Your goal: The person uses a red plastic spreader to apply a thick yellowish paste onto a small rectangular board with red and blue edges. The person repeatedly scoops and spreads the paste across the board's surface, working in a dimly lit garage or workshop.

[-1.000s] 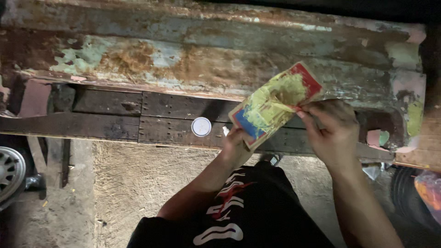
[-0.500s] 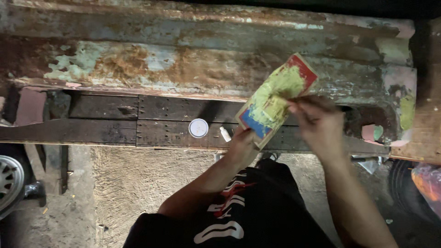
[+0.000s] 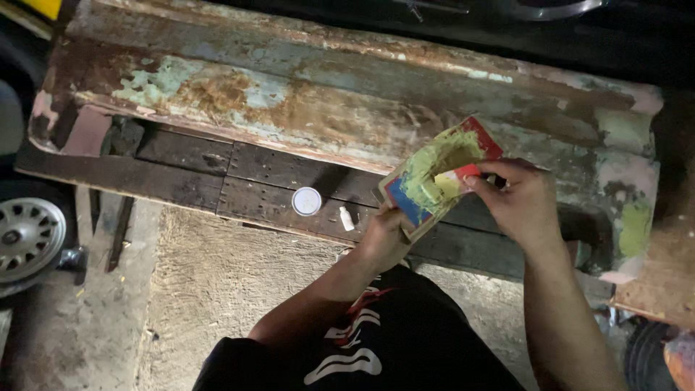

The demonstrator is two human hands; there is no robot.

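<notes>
My left hand (image 3: 382, 239) grips the lower edge of a flat red and blue board (image 3: 434, 177) smeared with yellow-green putty. My right hand (image 3: 517, 203) holds a small scraper (image 3: 463, 174) whose blade presses into the putty on the board. Both hands are raised in front of a long rusty metal panel (image 3: 289, 101) with patches of pale green paint. Most of the scraper is hidden by my right fingers.
A small round white cap (image 3: 306, 200) and a little white tube (image 3: 347, 219) lie on the dark plank (image 3: 181, 181) under the panel. A wheel rim (image 3: 25, 235) sits at the left on the concrete floor (image 3: 217, 289). Putty patches mark the panel's right end (image 3: 633, 224).
The board has tilted and dropped slightly toward me. My right hand has slid the scraper across the putty, gathering it near the board's middle.
</notes>
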